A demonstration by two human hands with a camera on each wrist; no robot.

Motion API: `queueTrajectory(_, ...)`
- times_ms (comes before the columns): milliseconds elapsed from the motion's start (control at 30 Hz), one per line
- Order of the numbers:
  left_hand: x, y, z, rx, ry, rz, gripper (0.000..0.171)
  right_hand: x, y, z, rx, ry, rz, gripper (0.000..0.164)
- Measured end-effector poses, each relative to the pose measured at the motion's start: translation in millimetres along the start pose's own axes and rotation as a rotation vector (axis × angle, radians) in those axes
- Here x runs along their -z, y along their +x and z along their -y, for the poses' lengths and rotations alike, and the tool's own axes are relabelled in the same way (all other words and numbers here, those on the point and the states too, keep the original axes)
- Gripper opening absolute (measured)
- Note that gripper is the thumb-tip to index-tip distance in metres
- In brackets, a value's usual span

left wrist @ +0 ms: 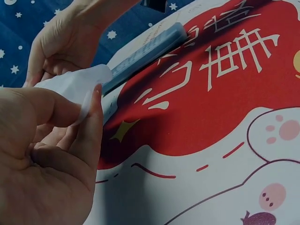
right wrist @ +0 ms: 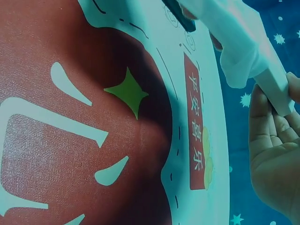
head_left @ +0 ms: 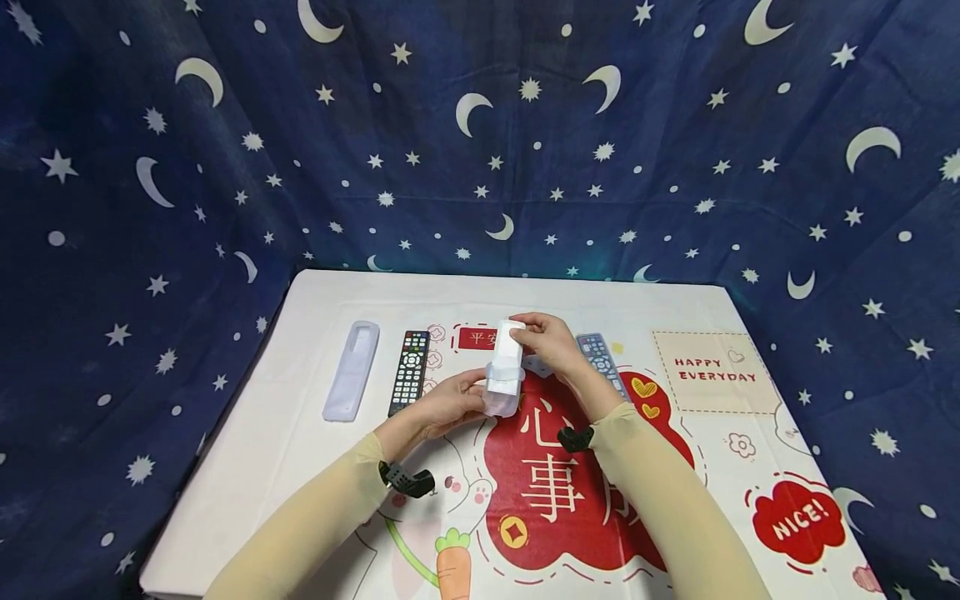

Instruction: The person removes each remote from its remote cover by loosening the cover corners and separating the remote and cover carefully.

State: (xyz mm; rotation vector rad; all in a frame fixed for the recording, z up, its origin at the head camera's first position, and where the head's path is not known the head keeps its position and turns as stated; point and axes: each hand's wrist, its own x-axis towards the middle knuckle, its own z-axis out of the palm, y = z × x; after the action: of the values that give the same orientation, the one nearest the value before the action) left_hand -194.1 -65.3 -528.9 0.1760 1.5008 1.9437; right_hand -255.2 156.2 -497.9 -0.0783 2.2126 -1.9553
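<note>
A white remote control stands tilted above the table, its lower part inside a translucent silicone cover. My left hand pinches the cover from the left, thumb and fingers on its edge in the left wrist view. With its thumb and fingers, my right hand grips the bare upper end of the remote. The right wrist view shows the cover's loose rim around the remote's body. The remote's button side cannot be made out.
Left of the hands lie a pale silicone cover and a black remote control. A remote in a bluish cover lies to the right, partly behind my right forearm. The printed tablecloth meets a starry curtain at the back.
</note>
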Motion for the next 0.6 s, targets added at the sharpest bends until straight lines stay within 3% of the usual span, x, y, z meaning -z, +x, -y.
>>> queueTrajectory(600,3.3,-4.6,6.1,0.015,-0.029,0.167,0.088,2.9,4.8,-1.5,-0.033,0.032,-0.033,0.038)
